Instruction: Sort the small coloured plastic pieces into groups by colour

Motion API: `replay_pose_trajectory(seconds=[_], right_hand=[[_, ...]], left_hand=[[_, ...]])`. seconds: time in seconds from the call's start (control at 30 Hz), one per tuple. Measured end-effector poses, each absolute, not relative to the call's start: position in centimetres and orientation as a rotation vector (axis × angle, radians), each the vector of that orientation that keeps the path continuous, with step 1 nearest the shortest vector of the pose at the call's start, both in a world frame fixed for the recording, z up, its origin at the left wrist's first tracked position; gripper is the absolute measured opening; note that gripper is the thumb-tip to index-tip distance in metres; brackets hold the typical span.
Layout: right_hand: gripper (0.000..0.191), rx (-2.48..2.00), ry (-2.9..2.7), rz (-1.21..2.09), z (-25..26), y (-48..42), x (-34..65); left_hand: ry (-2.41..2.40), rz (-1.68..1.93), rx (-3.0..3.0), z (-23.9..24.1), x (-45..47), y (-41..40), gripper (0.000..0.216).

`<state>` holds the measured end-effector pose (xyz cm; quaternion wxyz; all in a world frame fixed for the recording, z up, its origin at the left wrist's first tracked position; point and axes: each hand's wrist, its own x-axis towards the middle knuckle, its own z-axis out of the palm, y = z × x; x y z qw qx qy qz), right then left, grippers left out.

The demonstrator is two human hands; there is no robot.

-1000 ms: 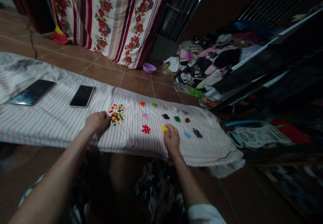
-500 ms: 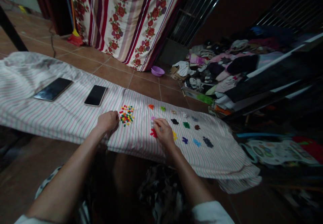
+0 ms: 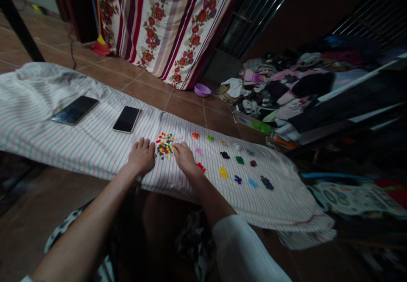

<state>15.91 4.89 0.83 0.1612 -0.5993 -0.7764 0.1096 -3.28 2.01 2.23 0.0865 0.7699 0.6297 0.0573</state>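
A pile of small mixed pieces [image 3: 164, 148] in red, yellow, green and white lies on the striped cloth [image 3: 104, 154]. My left hand [image 3: 142, 155] rests flat on the cloth just left of it, fingers stretched out. At the pile's right edge, my right hand [image 3: 184, 157] has thumb and fingertips pinched together; what is between them is too small to make out. To the right lie sorted one-colour heaps, among them red pieces [image 3: 201, 167], partly hidden by my right wrist, pink pieces [image 3: 199, 151], orange pieces [image 3: 195, 135], yellow pieces [image 3: 223, 172] and black pieces [image 3: 224, 155].
Two dark-screened phones, a larger one [image 3: 75, 110] and a smaller one [image 3: 127, 119], lie on the cloth at left. Beyond it, a purple basin [image 3: 202, 90] stands on the tiled floor before a floral curtain [image 3: 165, 32]. Clothes [image 3: 286, 82] are heaped at right.
My right hand has moved left from the pink and red heaps to the mixed pile. My left hand's fingers have gone from curled to stretched out. The view has shifted slightly.
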Motion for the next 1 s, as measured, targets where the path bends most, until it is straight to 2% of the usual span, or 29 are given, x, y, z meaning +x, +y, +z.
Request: replay_pose_trajectory(seconds=[0.57, 1.0], right_hand=[[0.024, -1.769, -2.147, 0.206, 0.2, 4.0, 15.5], [0.023, -1.810, -2.030, 0.333, 0.6, 4.0, 15.9]], left_hand=[[2.208, 0.633, 2.208, -0.2, -1.5, 0.8, 0.048], [2.209, 0.658, 2.155, 1.0, -1.5, 0.2, 0.040]])
